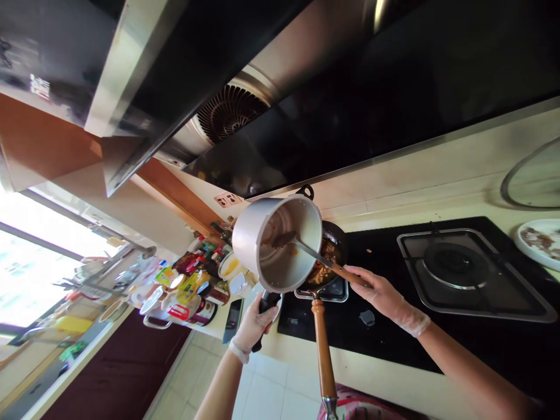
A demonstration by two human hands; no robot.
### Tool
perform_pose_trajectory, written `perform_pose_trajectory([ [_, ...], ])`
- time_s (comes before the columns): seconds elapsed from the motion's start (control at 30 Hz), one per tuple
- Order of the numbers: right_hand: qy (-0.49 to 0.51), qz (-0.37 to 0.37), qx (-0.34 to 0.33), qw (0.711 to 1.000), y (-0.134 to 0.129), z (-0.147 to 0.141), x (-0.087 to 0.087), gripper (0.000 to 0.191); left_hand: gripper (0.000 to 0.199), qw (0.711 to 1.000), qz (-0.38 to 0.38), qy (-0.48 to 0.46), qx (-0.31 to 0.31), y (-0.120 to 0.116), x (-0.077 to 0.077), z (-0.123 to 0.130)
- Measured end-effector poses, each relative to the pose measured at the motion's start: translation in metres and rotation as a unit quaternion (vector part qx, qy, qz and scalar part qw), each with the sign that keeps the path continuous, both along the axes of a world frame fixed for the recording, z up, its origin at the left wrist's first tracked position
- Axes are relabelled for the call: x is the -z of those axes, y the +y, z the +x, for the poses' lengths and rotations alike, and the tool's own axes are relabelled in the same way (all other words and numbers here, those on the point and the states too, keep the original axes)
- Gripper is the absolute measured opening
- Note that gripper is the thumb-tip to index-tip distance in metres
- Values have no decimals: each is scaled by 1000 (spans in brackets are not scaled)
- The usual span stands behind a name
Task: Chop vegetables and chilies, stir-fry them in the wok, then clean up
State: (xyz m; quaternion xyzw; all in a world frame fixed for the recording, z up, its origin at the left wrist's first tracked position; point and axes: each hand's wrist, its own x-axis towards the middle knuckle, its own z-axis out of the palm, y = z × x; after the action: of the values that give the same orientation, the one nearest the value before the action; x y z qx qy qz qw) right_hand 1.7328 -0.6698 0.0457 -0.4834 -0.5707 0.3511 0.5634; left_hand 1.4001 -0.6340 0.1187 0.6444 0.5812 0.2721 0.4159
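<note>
My left hand point(251, 328), in a clear glove, is wrapped round the black handle point(268, 302) of a grey metal pot point(248, 233). The pot is tipped on its side, its mouth facing right, above a dark frying pan point(336, 233). My right hand point(382, 297), gloved too, grips the wooden handle of a spatula point(318, 256). The spatula's blade reaches inside the pot against its wall, where brownish residue shows. Browned food point(326, 265) lies in the pan, partly hidden behind the pot. The pan's wooden handle point(322, 350) points towards me.
An unused burner point(457, 265) sits on the black hob at right. Beyond it are a plate point(542, 239) of food and a glass lid point(536, 178). Bottles and jars point(214, 291) crowd the left counter near a phone point(233, 319). The range hood point(371, 116) hangs low overhead.
</note>
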Motion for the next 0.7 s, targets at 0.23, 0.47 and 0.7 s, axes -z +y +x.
perform_pose_trajectory([
  [0.23,-28,18,6,999,-13,-5,-13,36,51,1000,2,-10,-1,-3,6,8],
  [0.47,-111,79,20,990,-7,-15,-3,40,47,1000,19,-16,12,-1,6,9],
  [0.7,-240,68,64,966,-8,-3,-5,41,45,998,51,17,-13,1,10,2],
])
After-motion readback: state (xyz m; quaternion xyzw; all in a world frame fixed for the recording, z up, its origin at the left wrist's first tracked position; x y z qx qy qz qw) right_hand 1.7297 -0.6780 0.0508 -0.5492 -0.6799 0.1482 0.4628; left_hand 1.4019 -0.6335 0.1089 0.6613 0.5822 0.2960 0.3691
